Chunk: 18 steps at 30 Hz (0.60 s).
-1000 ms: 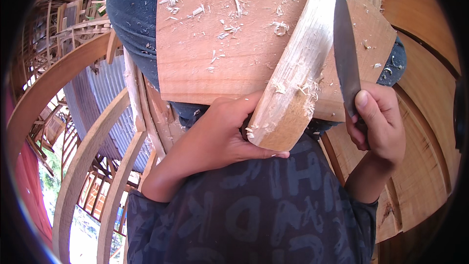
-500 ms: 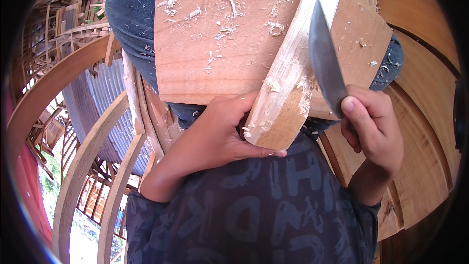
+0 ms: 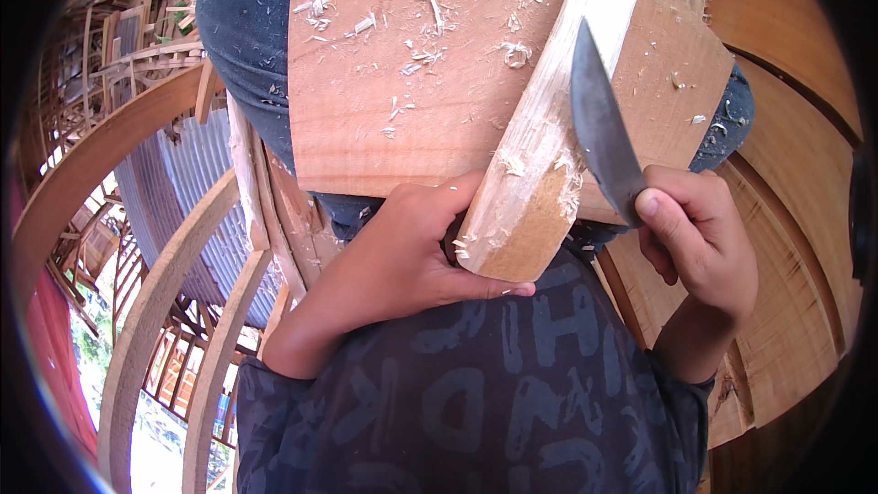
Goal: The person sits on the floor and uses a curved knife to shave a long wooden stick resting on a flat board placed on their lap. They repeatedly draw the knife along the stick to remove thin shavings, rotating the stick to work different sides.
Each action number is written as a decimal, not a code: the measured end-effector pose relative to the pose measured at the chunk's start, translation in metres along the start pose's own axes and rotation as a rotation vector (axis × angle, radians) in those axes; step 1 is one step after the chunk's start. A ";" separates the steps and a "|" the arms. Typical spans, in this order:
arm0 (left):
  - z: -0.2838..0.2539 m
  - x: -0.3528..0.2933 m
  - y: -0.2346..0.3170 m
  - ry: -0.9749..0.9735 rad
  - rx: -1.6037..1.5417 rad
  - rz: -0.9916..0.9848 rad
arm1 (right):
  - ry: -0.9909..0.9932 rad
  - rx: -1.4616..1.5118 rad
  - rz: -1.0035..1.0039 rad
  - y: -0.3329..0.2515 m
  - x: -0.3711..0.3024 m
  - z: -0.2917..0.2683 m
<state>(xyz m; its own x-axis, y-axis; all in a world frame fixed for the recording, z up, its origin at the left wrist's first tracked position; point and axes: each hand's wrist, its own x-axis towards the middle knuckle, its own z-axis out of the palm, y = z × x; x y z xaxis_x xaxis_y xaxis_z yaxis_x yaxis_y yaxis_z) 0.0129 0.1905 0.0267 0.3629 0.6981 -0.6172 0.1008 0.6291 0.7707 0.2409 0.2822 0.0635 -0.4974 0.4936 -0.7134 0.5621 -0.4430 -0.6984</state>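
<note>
A long pale wooden stick (image 3: 549,128) slants across my lap, its near end blunt and darker, with fresh cut marks and curled fibres. My left hand (image 3: 425,242) is wrapped round that near end, thumb on the far side and a finger stretched beneath the end. In my right hand (image 3: 700,238) is a knife (image 3: 601,119) with a broad, dark curved blade pointing away from me. The blade lies over the stick's right side; whether its edge touches the wood I cannot tell. The handle is hidden in my fist.
Under the stick a broad wooden board (image 3: 393,128) rests across my legs, strewn with wood shavings (image 3: 517,55). Wide wooden planks (image 3: 786,220) stand to the right. Curved timber pieces (image 3: 165,311) and a corrugated metal sheet (image 3: 197,201) are at the left.
The knife in my right hand has come slightly nearer to me, its tip lower and a little left. My left hand and the stick have stayed put.
</note>
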 end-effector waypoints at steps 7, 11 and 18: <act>-0.013 -0.028 0.034 0.337 0.219 0.003 | 0.264 0.269 0.049 0.017 0.001 0.003; -0.016 -0.006 0.046 0.486 0.601 0.426 | 0.272 0.442 0.054 0.023 0.010 0.023; -0.004 0.016 0.060 0.411 0.809 0.516 | 0.086 0.526 -0.024 0.032 0.013 0.029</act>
<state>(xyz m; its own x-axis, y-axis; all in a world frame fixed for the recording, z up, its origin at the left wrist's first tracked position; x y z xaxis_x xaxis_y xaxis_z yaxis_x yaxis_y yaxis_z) 0.0209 0.2411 0.0627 0.2107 0.9749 -0.0724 0.6686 -0.0897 0.7382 0.2329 0.2528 0.0299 -0.4377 0.5578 -0.7052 0.1327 -0.7356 -0.6643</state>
